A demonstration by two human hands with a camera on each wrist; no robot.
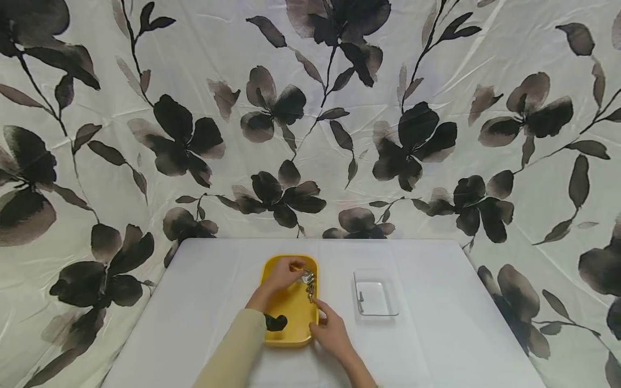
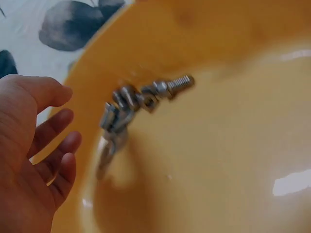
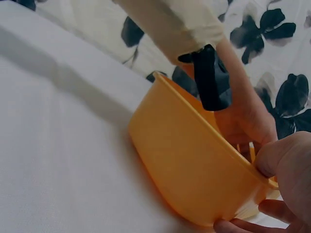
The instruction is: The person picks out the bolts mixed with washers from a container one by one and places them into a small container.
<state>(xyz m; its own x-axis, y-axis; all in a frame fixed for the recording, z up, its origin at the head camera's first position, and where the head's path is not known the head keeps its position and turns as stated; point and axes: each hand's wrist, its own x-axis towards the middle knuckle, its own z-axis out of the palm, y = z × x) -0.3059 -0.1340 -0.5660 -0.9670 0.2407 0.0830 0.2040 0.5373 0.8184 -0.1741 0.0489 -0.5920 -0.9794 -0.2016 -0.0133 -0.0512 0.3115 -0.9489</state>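
Observation:
A yellow plastic tray (image 1: 297,315) with raised walls stands on the white table. Metal bolts and nuts (image 1: 309,283) are bunched along its right wall, and one threaded bolt (image 2: 180,84) points out of the pile in the left wrist view. My left hand (image 1: 283,274) reaches in over the far part of the tray. Its fingers are loosely bent with nothing between them, beside the pile. With thumb over the rim and fingers against the outer wall, my right hand (image 3: 294,179) grips the tray at its right side.
To the right of the tray stands a clear plastic box (image 1: 385,314) with a small metal piece (image 1: 361,303) by its left wall. A black device (image 1: 276,323) sits at my left wrist, over the tray. A flowered cloth (image 1: 310,134) hangs behind the table.

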